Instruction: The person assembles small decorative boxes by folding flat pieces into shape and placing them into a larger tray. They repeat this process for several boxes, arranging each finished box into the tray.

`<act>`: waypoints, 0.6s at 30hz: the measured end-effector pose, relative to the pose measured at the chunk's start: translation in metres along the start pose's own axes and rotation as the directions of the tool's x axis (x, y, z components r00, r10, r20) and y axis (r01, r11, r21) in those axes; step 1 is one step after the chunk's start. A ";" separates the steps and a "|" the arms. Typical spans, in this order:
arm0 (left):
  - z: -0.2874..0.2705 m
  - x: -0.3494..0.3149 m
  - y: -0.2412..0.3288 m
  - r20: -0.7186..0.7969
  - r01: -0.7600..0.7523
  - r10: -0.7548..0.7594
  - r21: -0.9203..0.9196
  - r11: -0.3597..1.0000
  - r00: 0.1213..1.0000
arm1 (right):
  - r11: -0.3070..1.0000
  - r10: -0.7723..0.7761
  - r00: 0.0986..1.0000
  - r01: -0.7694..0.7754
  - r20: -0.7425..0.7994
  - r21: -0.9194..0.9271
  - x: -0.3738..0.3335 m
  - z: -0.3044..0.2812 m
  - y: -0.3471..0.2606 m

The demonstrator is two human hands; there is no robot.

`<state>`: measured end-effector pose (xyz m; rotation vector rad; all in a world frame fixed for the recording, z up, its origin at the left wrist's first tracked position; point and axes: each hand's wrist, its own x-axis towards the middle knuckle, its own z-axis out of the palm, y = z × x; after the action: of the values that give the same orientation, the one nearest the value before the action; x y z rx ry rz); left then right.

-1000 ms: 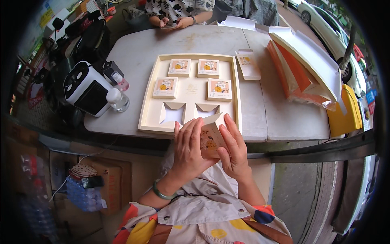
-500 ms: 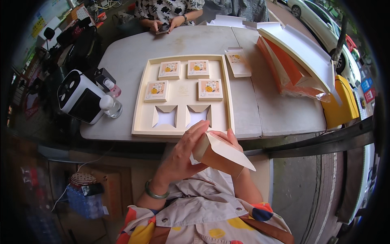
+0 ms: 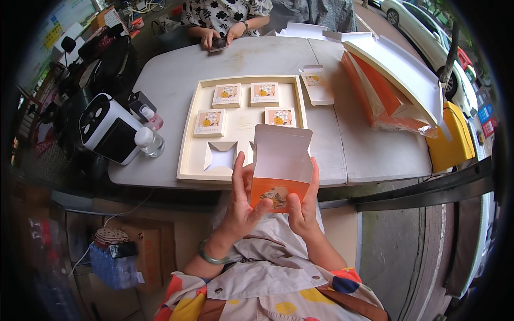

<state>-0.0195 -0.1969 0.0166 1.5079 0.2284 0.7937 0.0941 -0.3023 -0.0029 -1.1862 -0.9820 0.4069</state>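
The left hand (image 3: 242,199) and right hand (image 3: 305,207) grasp an orange box (image 3: 279,187) between them, thumbs on its flower-printed front, fingers up along its sides. The box is open (its flap (image 3: 282,140) stands raised, pale inside) and is held up in front of the table (image 3: 326,155)'s near edge. A green bangle (image 3: 210,255) rings the left wrist.

Behind the box, a cream tray (image 3: 181,168) lies on the table with 4 small boxes (image 3: 209,123) in it: 2 in the far row, 2 in the middle row, the middle right 1 partly covered by the flap. Nearest the person, a square recess (image 3: 220,157) shows at left; a 2nd is mostly hidden by the orange box.

Just right of the tray lies a carton (image 3: 319,92); farther right, an orange bag (image 3: 369,88). At left stand a white machine (image 3: 111,128), a clear bottle (image 3: 151,143) and a pink bottle (image 3: 153,119). Across the table, another person's hands hold a phone (image 3: 218,44).
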 end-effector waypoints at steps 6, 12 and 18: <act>-0.002 -0.004 0.000 0.019 -0.029 0.025 0.203 0.979 0.999 | 0.999 -0.044 0.998 0.044 0.036 0.011 0.002 -0.002 -0.002; -0.017 -0.001 0.009 0.089 -0.167 0.144 0.382 0.909 0.986 | 0.994 -0.111 0.984 0.107 0.139 0.034 -0.002 -0.018 0.004; -0.028 0.003 0.019 0.201 -0.362 0.303 0.466 0.807 0.932 | 0.970 -0.236 0.968 0.239 0.078 -0.031 0.002 -0.018 -0.004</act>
<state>-0.0401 -0.1758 0.0328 2.1209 0.0778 0.9684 0.1092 -0.3127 0.0007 -1.0796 -1.1870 0.2418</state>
